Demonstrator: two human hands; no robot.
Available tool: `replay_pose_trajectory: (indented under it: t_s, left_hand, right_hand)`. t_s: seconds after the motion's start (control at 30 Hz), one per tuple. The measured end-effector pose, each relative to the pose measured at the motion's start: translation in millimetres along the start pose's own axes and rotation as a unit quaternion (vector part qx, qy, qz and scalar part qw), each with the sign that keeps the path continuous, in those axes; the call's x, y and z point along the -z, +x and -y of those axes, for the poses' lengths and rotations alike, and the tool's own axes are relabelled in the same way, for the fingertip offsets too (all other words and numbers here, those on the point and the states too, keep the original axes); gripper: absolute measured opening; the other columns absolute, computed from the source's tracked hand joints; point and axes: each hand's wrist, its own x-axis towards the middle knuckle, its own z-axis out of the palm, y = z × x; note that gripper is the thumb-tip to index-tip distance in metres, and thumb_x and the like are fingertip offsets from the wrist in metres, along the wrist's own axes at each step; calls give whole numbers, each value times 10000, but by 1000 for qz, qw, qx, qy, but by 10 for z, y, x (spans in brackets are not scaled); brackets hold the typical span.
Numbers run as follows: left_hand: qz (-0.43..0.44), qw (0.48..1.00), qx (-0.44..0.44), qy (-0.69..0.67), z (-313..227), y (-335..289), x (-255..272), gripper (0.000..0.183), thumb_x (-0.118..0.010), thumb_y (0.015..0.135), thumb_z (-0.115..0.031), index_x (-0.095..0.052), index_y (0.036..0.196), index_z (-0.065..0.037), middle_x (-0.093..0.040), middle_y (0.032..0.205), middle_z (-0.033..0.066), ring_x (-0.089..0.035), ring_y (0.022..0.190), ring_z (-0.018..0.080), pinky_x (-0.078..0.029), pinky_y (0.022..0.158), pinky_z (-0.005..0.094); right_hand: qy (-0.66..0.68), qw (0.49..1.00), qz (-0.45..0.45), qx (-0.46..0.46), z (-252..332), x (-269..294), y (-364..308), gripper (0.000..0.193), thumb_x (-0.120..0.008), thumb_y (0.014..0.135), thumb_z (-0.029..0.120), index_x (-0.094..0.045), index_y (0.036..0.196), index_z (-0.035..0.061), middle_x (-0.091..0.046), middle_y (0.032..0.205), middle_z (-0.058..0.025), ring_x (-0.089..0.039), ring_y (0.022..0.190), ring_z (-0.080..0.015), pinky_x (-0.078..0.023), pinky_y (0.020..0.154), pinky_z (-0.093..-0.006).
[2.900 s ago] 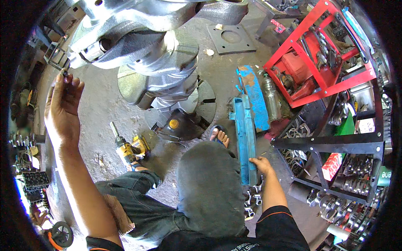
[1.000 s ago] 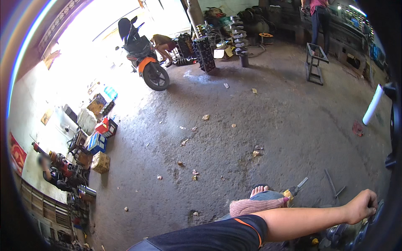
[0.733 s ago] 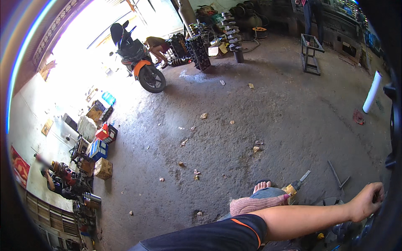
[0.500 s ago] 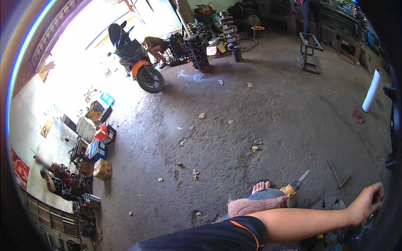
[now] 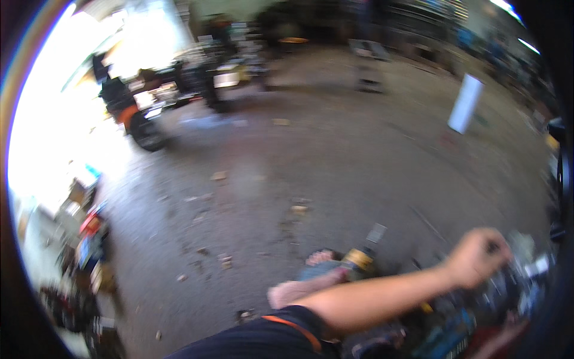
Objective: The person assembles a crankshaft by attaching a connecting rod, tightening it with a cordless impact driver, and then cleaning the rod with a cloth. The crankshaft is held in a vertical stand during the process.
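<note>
My left hand [image 5: 478, 258] reaches across to the lower right, its bare forearm coming out of a dark sleeve with an orange band [image 5: 293, 329]. Its fingers are curled together; a small dark spot shows between them, too blurred to name. Just past the hand and below it lies a jumble of metal and clear plastic items [image 5: 508, 284]. Nearer my knee, a yellow tool with a pale flat shaft [image 5: 359, 258] stands beyond a pink ribbed cloth [image 5: 308, 287]. My right hand is not in view.
A white roll [image 5: 466, 103] stands on the concrete floor [image 5: 359, 167] at the far right. A motorbike [image 5: 134, 119] and engine parts [image 5: 200, 81] are at the far left. Boxes [image 5: 89, 251] line the left wall. A metal stand [image 5: 369, 66] is at the back. Scraps litter the floor.
The view has swung to the right and blurred, so the motorbike and white roll sit farther left. My left hand now shows higher and farther left in the picture, with more clutter visible beside it.
</note>
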Motion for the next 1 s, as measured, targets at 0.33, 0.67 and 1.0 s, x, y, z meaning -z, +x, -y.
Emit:
replay_pose_trajectory:
  t_s: [0.33,0.67,1.0]
  left_hand:
    - [-23,986,158,38,-96,136,-152,115,-717,891,-23,-643,979,-11,-682,926,43,-627,848,109,-519,805,261]
    - [67,974,212,46,72,228,-176,162,-705,940,-141,-629,944,2,-666,867,49,-625,817,119,-518,804,274]
    - [69,982,143,106,75,233,-243,162,-704,941,-137,-636,919,9,-663,833,38,-601,785,105,-500,757,266]
  right_hand:
    - [165,985,-7,-53,127,-328,-265,315,-599,996,343,-662,1055,39,-620,880,-10,-551,672,-74,-484,609,-253]
    - [183,983,-7,-25,289,-260,-184,292,-580,1012,302,-670,1077,32,-538,785,37,-502,674,-50,-468,612,-231]
    - [182,983,-5,-12,242,-216,-128,333,-550,1027,292,-677,1135,3,-519,754,58,-475,642,-31,-427,581,-213]
